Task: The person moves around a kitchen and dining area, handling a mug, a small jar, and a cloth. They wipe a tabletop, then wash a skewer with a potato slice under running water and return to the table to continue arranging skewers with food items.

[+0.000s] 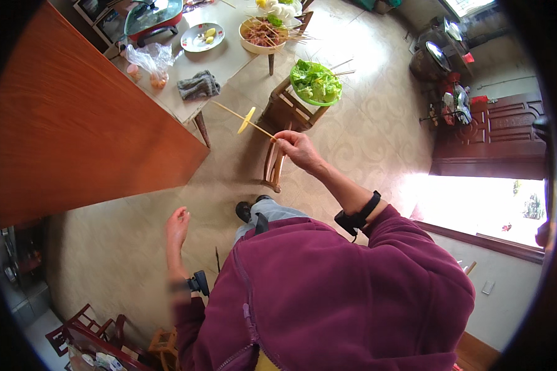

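My right hand (296, 147) pinches the end of a thin wooden skewer (260, 129) between thumb and fingers. A pale yellow slice of food (246, 120) is threaded on it, partway along. Skewer and slice are held in the air, pointing toward the table at upper left. Low on the left, my left hand (178, 226) hangs beside my body, loosely curled, with nothing visible in it. Past my right hand, a green basin of leafy greens (316, 83) with several skewers sits on a wooden chair (288, 111).
On the table (185, 104) are a grey cloth (199, 85), a plastic bag (151, 60), a plate with yellow pieces (203, 37), a bowl of skewered meat (263, 35) and an electric pan (153, 18). A wooden door (93, 125) stands at left; a bright doorway (482, 208) lies right.
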Action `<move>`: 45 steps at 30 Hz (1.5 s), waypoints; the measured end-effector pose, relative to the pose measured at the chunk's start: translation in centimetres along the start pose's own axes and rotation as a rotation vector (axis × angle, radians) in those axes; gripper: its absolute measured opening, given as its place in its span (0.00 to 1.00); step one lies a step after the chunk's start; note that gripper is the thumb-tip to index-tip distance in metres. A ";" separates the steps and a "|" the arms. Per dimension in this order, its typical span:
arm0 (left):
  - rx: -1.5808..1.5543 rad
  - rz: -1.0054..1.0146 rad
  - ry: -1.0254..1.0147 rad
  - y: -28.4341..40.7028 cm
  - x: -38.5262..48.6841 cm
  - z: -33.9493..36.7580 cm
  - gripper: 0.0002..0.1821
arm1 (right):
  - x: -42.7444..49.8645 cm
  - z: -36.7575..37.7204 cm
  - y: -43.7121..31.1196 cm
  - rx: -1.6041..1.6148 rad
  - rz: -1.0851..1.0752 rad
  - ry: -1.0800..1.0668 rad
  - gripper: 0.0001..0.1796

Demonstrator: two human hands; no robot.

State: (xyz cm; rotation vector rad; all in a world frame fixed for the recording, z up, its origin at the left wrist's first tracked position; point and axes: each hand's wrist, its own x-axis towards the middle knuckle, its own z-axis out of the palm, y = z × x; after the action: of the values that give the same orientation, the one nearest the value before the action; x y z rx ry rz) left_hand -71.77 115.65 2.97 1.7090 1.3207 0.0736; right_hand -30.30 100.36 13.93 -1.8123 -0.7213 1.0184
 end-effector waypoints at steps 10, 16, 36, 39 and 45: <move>-0.277 0.352 -0.182 11.4 10.3 2.3 0.15 | 2.2 -1.8 -1.9 0.159 -0.147 0.129 0.10; -0.229 0.452 -0.093 20.6 16.3 2.1 0.12 | 9.7 -2.7 -3.7 0.193 -0.144 0.060 0.10; 0.058 0.275 0.363 36.6 53.5 8.2 0.07 | 38.8 -10.0 -6.7 0.159 0.142 -0.142 0.12; 0.105 0.249 0.311 36.8 57.9 9.3 0.08 | 39.7 -9.9 -6.7 0.152 0.179 -0.093 0.11; 0.381 0.489 0.324 37.7 63.3 11.7 0.26 | 38.9 -10.1 -6.8 0.151 0.218 -0.028 0.10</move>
State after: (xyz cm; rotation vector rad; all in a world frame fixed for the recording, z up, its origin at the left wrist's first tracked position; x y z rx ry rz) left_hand -11.71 158.68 -6.97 2.4004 1.1615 0.4175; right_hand -2.87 130.13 9.36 -1.7746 -0.4566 1.2094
